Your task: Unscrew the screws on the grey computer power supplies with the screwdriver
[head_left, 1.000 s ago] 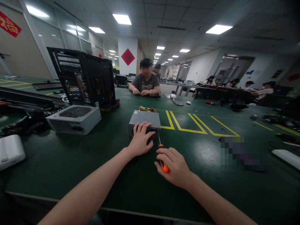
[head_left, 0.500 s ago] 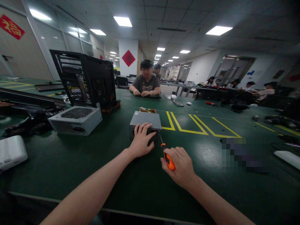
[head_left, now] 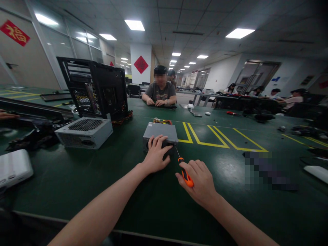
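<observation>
With the left hand (head_left: pixel 156 157) pressing flat on the power supply (head_left: pixel 160 134), keep the right hand (head_left: pixel 198 181) clenched around the screwdriver (head_left: pixel 185 172), its tip squarely seated at the near face.

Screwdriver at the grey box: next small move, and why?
Probably seat the screwdriver tip squarely on the near right corner of the box and begin turning. The right hand grips the orange handle, the shaft angles toward that corner, and the left hand braces the near face.

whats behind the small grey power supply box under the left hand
Behind the grey box, a bundle of yellow, red and orange cables lies on the table. The box hides where they join it.
</observation>
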A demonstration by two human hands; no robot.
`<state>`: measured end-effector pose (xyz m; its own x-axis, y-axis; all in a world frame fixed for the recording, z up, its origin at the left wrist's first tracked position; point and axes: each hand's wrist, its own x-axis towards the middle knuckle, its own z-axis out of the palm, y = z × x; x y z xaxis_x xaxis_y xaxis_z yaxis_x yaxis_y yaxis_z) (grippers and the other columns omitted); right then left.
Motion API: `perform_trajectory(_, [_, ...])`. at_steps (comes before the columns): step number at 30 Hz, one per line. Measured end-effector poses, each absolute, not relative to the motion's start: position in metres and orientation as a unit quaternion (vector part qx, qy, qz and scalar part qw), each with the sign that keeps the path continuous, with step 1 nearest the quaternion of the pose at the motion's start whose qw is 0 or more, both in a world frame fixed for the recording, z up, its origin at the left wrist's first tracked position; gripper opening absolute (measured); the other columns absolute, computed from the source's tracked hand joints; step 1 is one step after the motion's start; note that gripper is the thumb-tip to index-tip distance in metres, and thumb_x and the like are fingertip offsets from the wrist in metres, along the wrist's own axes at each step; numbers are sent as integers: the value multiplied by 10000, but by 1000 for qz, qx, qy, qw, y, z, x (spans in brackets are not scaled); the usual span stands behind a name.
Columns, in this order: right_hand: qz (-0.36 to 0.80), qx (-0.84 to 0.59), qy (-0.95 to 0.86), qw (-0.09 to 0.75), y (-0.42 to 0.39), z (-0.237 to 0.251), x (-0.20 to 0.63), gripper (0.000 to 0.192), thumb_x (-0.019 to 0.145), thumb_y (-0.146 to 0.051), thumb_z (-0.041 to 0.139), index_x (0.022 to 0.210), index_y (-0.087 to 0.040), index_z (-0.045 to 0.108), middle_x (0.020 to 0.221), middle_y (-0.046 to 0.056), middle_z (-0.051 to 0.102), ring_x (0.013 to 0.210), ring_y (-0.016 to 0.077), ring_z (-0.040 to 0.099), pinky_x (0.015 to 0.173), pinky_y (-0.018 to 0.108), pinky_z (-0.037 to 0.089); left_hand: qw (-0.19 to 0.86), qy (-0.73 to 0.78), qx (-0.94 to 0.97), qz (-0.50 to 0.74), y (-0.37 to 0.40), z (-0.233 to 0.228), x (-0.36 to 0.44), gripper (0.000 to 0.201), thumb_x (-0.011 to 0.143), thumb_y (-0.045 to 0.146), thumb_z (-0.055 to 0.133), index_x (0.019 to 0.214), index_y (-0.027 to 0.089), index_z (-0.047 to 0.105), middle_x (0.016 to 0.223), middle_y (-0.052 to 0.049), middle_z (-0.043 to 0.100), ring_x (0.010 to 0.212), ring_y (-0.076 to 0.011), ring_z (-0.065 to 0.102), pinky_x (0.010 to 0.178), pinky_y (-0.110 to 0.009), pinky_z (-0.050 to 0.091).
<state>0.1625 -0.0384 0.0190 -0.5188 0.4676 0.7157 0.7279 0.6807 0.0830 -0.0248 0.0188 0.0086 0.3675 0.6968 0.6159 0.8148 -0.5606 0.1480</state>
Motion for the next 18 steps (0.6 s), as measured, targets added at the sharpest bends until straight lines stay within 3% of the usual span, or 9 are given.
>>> perform_trajectory(7, [-157,-343,-863,335,-41,18,160,136,820,-240,482,873,-157,575,709,32,547,648,148,449,621,281,337,89,-466,-818,-324,17,9,-23,376,733,260,554,1108,237,568,1341,-74,368,1290,-289,227,1079,-525,90])
perform_trajectory(18, [-162,-354,-861,327,-41,18,162,186,824,-283,496,934,-149,564,762,52,550,704,168,445,656,299,350,115,-467,-820,-312,18,6,-21,408,756,246,529,1162,223,546,1350,-105,345,1291,-305,226,1072,-538,83])
